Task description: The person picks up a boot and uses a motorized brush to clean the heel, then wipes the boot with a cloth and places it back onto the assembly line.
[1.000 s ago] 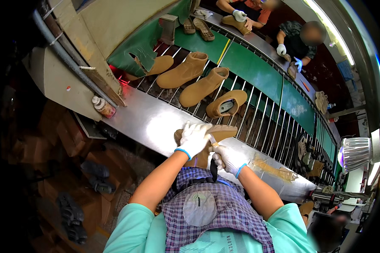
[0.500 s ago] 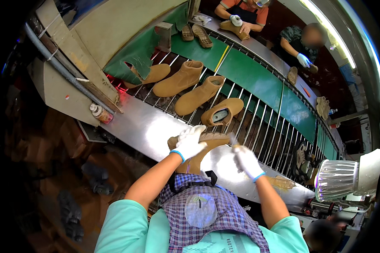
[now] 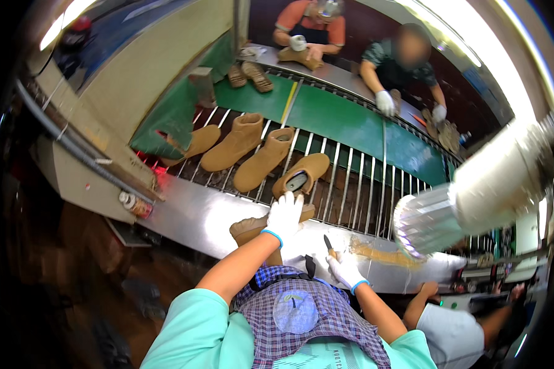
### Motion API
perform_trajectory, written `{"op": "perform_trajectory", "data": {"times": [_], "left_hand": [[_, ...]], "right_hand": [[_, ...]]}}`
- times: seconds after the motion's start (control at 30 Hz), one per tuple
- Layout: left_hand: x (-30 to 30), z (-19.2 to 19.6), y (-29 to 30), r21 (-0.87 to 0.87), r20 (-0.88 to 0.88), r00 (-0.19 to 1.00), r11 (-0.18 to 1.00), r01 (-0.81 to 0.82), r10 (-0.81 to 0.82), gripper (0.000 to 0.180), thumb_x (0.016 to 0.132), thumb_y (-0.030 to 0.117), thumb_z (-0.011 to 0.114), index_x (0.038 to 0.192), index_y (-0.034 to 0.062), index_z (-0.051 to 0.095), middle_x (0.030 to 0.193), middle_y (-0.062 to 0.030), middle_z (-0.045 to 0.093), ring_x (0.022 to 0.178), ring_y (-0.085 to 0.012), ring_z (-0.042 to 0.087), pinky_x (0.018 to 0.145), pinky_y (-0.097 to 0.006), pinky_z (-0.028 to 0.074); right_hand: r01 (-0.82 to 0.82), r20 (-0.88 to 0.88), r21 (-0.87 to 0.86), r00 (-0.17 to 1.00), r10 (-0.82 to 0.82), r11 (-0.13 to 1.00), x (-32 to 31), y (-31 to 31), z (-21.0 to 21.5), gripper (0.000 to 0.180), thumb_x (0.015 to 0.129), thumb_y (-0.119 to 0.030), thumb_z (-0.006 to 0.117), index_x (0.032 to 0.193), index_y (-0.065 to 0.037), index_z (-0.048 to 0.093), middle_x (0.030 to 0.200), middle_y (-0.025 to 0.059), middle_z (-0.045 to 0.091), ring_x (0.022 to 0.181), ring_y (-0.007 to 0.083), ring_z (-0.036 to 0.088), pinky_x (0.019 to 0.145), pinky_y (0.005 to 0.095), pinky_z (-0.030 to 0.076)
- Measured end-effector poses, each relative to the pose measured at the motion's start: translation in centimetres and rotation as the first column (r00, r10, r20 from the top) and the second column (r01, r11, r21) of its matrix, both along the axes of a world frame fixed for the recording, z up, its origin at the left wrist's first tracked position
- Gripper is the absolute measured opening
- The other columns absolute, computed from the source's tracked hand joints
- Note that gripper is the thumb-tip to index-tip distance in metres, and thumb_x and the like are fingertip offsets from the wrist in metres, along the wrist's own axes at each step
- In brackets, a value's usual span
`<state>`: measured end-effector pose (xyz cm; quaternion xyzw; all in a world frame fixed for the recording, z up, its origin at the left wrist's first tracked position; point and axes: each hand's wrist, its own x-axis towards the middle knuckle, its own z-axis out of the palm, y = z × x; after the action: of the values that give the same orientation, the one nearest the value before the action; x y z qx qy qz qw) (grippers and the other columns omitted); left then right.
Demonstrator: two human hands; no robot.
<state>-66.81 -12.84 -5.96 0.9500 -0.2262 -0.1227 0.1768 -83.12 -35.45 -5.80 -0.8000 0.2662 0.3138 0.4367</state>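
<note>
On the near metal ledge lies a tan boot (image 3: 246, 230), turned so that its sole edge faces up. My left hand (image 3: 284, 220), in a white glove, grips it across the middle and covers much of it. Gloved as well, my right hand (image 3: 346, 271) is closed around the wood-coloured handle of a knife-like tool (image 3: 329, 243) with a narrow dark tip. The tool points away from me, right of the boot and apart from it. Just beyond my left hand, a tan ankle boot (image 3: 314, 167) rests on the metal bars.
More tan boots (image 3: 232, 144) stand on the barred conveyor (image 3: 351, 190), beside a green flap (image 3: 166, 126). A large lamp (image 3: 428, 227) juts in at the right. Dried glue-like residue (image 3: 381, 253) marks the ledge. Two people work across the conveyor; another person (image 3: 452, 335) is at the lower right.
My right hand has drawn back toward me with the tool, away from the boot. The view has turned, the lamp looms larger, and a person now shows at the lower right.
</note>
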Motion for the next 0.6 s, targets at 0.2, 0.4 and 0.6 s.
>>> {"op": "perform_trajectory", "data": {"times": [0.2, 0.4, 0.6], "left_hand": [[0.5, -3.1, 0.0, -0.089, 0.219, 0.976, 0.996, 0.005, 0.014, 0.027, 0.094, 0.016, 0.063, 0.118, 0.0049, 0.061, 0.111, -0.0189, 0.070, 0.103, -0.0376, 0.071, 0.091, -0.053, 0.055], [-3.2, 12.1, 8.5, -0.341, 0.199, 0.962, 0.908, 0.245, -0.185, 0.077, 0.076, 0.029, 0.087, 0.141, 0.0046, 0.054, 0.122, -0.0177, 0.069, 0.110, -0.0386, 0.070, 0.096, -0.047, 0.056], [-9.5, 5.7, 22.0, -0.280, -0.012, 0.985, 0.945, -0.170, 0.174, 0.074, 0.075, 0.031, 0.090, 0.140, 0.0107, 0.060, 0.126, -0.0197, 0.072, 0.114, -0.0414, 0.071, 0.099, -0.049, 0.058]], "right_hand": [[0.152, 0.185, 0.112, 0.968, -0.171, 0.982, -3.1, 0.2, -1.6, 0.041, 0.107, -0.035, 0.057, 0.127, 0.001, 0.063, 0.083, 0.0133, 0.069, 0.072, 0.0252, 0.069, 0.067, 0.0389, 0.055], [0.363, 0.222, 0.247, 0.881, -0.417, 0.899, 0.5, 1.0, -0.8, 0.027, 0.106, -0.025, 0.062, 0.124, -0.005, 0.058, 0.073, 0.0008, 0.054, 0.050, 0.0127, 0.055, 0.043, 0.0320, 0.052], [0.162, 0.274, 0.135, 0.942, -0.193, 0.978, 4.6, 8.1, 1.3, 0.042, 0.102, -0.024, 0.063, 0.139, -0.004, 0.056, 0.079, 0.0021, 0.057, 0.057, 0.0121, 0.056, 0.046, 0.0306, 0.053]]}}
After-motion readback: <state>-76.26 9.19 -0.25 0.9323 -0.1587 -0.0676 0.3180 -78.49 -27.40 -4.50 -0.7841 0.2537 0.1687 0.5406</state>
